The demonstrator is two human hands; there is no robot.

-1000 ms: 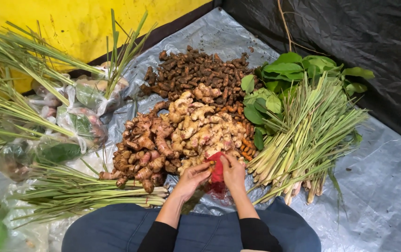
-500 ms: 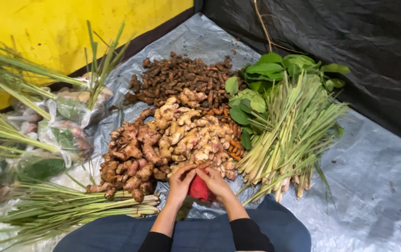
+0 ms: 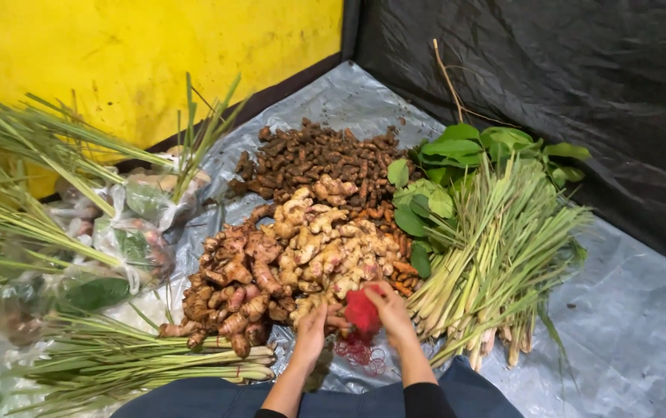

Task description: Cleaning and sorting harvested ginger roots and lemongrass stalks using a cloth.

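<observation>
Both your hands close on the red mesh bag (image 3: pixel 362 311) at the near edge of the ginger pile (image 3: pixel 302 259): your left hand (image 3: pixel 311 329) grasps it from 9 o'clock, your right hand (image 3: pixel 392 313) from 3 o'clock. Lemongrass (image 3: pixel 496 263) lies just beside, at 3 o'clock.

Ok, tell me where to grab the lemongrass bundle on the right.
Probably grip the lemongrass at its thick pale root ends, coming from the near side: those stubs point toward the person and lie bunched, while the leafy tips fan apart against the green leaves.

A yellow wall (image 3: pixel 139 62) meets black sheeting (image 3: pixel 550 70) — grey tarp (image 3: pixel 643 310) covers the floor.
</observation>
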